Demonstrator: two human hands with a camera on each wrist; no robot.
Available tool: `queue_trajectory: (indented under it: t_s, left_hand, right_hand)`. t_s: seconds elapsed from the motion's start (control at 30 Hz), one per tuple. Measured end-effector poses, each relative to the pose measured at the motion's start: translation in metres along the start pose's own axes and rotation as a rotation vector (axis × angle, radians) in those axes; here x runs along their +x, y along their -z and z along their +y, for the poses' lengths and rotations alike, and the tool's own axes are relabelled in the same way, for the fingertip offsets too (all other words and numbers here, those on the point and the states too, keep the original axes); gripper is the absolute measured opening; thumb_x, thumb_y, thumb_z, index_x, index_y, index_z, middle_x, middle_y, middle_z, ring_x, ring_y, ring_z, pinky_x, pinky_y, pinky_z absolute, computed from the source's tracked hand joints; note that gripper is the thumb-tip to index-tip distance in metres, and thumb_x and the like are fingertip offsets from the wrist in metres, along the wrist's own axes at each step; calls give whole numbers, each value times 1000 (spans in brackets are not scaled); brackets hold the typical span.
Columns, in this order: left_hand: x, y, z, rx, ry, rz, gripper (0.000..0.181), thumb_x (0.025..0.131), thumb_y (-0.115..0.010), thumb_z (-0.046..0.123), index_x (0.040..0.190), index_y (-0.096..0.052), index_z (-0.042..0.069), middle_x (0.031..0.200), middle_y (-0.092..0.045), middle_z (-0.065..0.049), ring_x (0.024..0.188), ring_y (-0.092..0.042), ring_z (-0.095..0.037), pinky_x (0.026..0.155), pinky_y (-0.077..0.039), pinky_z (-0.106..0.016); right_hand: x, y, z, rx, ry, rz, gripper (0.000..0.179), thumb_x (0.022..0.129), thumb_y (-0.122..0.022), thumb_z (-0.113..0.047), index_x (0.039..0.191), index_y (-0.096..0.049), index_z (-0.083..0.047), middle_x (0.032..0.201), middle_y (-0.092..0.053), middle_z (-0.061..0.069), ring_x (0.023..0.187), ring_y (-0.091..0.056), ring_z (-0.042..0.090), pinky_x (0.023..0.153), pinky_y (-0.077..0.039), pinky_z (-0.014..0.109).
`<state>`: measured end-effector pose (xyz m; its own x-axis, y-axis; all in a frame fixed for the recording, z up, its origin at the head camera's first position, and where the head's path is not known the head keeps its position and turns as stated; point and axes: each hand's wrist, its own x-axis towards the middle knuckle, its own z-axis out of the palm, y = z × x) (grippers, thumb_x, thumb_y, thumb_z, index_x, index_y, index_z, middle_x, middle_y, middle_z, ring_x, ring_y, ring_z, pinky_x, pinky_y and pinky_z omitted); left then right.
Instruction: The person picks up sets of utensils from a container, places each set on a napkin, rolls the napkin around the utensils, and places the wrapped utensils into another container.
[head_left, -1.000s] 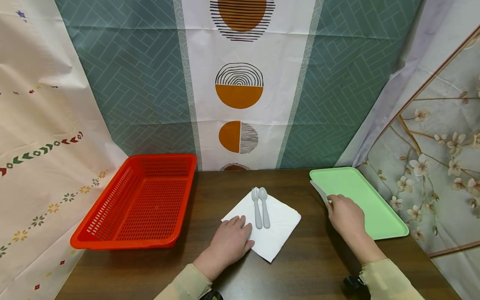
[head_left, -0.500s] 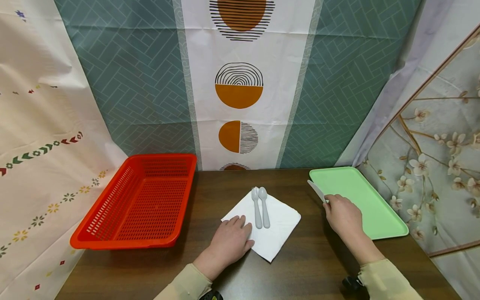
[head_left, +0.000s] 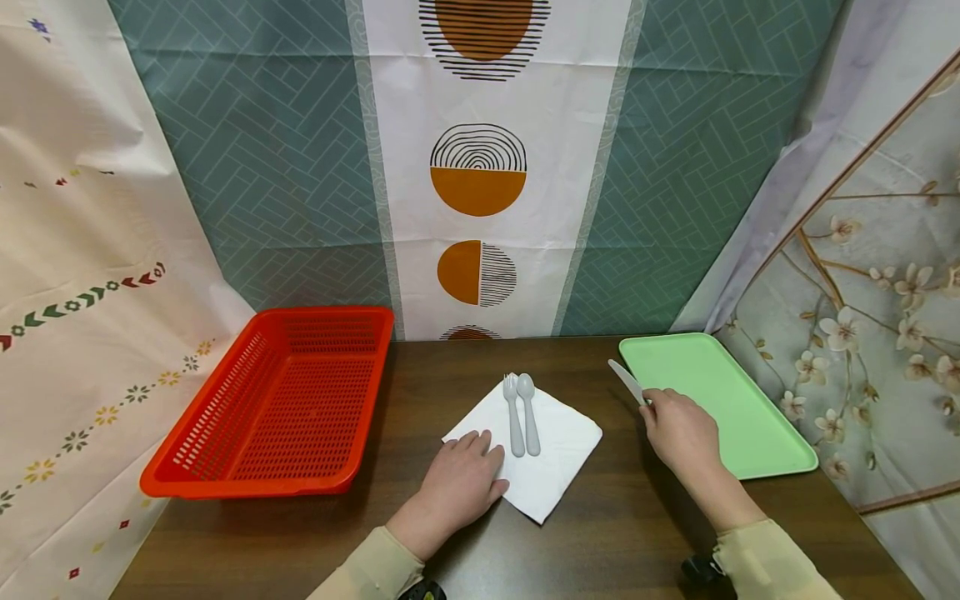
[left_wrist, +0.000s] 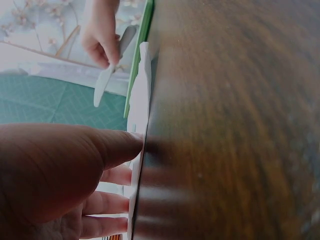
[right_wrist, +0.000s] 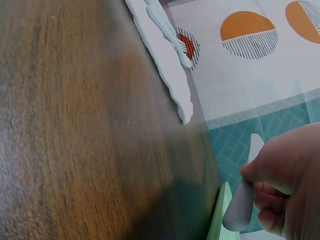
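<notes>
A white napkin (head_left: 558, 442), folded square, lies on the table with a grey fork (head_left: 514, 421) and a grey spoon (head_left: 529, 419) side by side on it. My left hand (head_left: 461, 483) rests on the napkin's left edge, its fingers laid out flat. In the left wrist view its thumb (left_wrist: 120, 147) touches that edge. Over the near left side of the green tray, my right hand (head_left: 681, 429) pinches a grey table knife (head_left: 626, 380) between thumb and fingers. The knife's rounded handle end (right_wrist: 238, 212) shows in the right wrist view, above the table.
The light green tray (head_left: 738, 400) lies at the right, beside a flowered cloth. At the left stands a red slotted basket (head_left: 300, 417). Dark wooden table (head_left: 592, 542) surrounds the napkin, and a patterned curtain (head_left: 300, 167) hangs at the back.
My right hand has shifted slowly left with the knife, whose blade tip has come off the tray's edge. The left hand, napkin, fork and spoon have stayed put.
</notes>
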<state>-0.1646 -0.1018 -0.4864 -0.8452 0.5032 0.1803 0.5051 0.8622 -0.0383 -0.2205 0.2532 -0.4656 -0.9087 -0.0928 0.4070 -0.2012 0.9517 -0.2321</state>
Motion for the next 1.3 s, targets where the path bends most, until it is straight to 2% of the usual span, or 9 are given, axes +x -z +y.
queue_trajectory:
  t_s: [0.57, 1.3]
  left_hand:
    - [0, 2, 0, 9, 0, 7, 40, 99, -82, 43, 124, -78, 12, 138, -72, -17, 127, -68, -34, 101, -58, -53]
    - [0, 2, 0, -3, 7, -13, 41, 100, -81, 43, 127, -77, 12, 139, -71, -16, 129, -67, -34, 103, -57, -53]
  right_hand:
    - [3, -1, -13, 24, 5, -10, 27, 99, -79, -9, 124, -75, 1, 98, -74, 16, 87, -73, 43, 69, -56, 61]
    - [6, -8, -40, 78, 35, -18, 29, 99, -81, -9, 125, -74, 0, 99, -76, 12, 82, -72, 35, 66, -57, 55]
